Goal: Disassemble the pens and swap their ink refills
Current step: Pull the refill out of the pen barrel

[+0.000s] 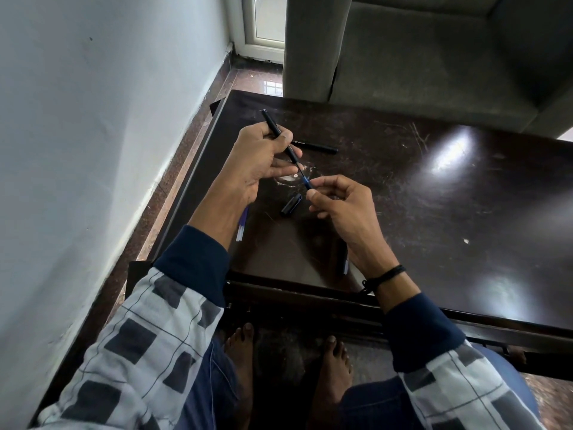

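Scratched dark table [403, 187] carries a loose cap [291, 205] and a second pen [316, 146]. Left hand [257, 162] clamps the black barrel [277, 130]; right hand [341, 206] pinches its blue-tipped section [306, 181]. Disassembly looks early, with no swap done yet.

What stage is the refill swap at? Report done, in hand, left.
Done: a black cap lies off on the table, and loose refills lie by the left wrist.
In hand: left hand grips a black barrel; right hand pinches its blue-tipped end.
Left: the second pen looks untouched.
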`<action>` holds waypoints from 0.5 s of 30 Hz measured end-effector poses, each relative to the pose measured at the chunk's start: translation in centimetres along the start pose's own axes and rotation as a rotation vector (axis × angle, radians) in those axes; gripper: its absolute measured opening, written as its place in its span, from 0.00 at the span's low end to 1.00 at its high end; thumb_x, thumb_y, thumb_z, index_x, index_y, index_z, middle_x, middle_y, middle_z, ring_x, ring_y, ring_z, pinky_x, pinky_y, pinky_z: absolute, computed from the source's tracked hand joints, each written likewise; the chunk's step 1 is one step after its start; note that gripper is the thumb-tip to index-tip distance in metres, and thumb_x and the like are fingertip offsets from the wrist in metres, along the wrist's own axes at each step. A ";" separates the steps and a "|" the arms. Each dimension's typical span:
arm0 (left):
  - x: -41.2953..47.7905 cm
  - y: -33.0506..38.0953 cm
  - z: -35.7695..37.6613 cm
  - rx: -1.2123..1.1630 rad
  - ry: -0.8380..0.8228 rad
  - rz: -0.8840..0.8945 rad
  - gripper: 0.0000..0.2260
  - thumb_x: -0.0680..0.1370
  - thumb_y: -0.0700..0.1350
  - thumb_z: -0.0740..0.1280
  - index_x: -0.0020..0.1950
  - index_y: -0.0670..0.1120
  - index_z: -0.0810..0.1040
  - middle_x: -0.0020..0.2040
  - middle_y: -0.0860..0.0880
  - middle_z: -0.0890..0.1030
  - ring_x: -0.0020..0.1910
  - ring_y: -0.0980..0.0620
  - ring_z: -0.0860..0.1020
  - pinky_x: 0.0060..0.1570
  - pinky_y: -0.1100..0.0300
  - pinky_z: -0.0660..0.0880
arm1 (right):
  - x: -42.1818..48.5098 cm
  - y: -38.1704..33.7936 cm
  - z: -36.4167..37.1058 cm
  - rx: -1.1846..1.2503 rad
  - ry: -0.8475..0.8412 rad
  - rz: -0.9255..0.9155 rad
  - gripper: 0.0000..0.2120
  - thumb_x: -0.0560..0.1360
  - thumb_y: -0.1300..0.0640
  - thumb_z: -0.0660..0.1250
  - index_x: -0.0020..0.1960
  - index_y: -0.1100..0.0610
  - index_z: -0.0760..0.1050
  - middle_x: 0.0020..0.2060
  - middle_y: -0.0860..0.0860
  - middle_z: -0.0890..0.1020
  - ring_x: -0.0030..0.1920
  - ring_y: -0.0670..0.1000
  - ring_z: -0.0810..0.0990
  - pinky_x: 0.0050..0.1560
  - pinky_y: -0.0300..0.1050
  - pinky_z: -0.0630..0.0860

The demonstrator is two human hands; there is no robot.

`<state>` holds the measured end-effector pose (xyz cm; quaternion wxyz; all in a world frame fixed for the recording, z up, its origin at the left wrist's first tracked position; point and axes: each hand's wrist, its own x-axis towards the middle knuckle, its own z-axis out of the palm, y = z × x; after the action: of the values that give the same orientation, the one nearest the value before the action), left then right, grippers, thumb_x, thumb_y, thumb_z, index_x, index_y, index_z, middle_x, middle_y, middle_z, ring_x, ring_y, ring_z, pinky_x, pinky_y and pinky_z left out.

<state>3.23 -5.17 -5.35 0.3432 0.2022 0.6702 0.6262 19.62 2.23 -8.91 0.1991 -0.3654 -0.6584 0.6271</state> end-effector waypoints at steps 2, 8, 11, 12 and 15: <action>0.0 0.1 -0.1 -0.006 0.014 0.013 0.06 0.84 0.42 0.65 0.58 0.40 0.78 0.45 0.42 0.86 0.40 0.45 0.87 0.40 0.58 0.83 | 0.0 0.1 0.0 -0.005 0.001 -0.006 0.07 0.78 0.62 0.73 0.55 0.55 0.82 0.47 0.52 0.86 0.43 0.47 0.84 0.46 0.41 0.80; 0.0 0.1 -0.3 -0.049 0.054 0.025 0.03 0.84 0.41 0.65 0.54 0.44 0.78 0.44 0.43 0.86 0.41 0.43 0.87 0.38 0.59 0.83 | 0.0 0.3 0.0 -0.050 0.004 -0.025 0.07 0.78 0.60 0.74 0.56 0.53 0.82 0.45 0.51 0.85 0.44 0.47 0.83 0.45 0.39 0.79; -0.1 0.1 -0.3 -0.050 0.055 0.025 0.03 0.84 0.41 0.65 0.54 0.44 0.78 0.44 0.44 0.86 0.40 0.44 0.87 0.38 0.59 0.84 | 0.0 0.4 0.1 -0.081 0.010 -0.034 0.07 0.78 0.59 0.74 0.54 0.51 0.82 0.46 0.51 0.85 0.44 0.48 0.84 0.44 0.38 0.77; -0.1 0.1 -0.3 -0.050 0.056 0.024 0.03 0.84 0.41 0.66 0.54 0.43 0.78 0.43 0.44 0.86 0.40 0.44 0.87 0.39 0.58 0.84 | 0.0 0.4 0.1 -0.085 0.013 -0.034 0.07 0.78 0.59 0.74 0.54 0.51 0.82 0.46 0.50 0.85 0.44 0.47 0.84 0.44 0.38 0.77; 0.0 0.0 -0.3 -0.050 0.054 0.024 0.03 0.84 0.41 0.66 0.54 0.43 0.78 0.43 0.44 0.87 0.40 0.43 0.87 0.39 0.58 0.84 | 0.1 0.4 0.1 -0.087 0.017 -0.034 0.07 0.78 0.59 0.74 0.55 0.51 0.82 0.45 0.49 0.85 0.44 0.46 0.84 0.44 0.38 0.77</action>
<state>3.04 -5.38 -5.34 0.3223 0.1846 0.6611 0.6519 19.60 2.18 -9.37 0.1992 -0.3679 -0.6892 0.5915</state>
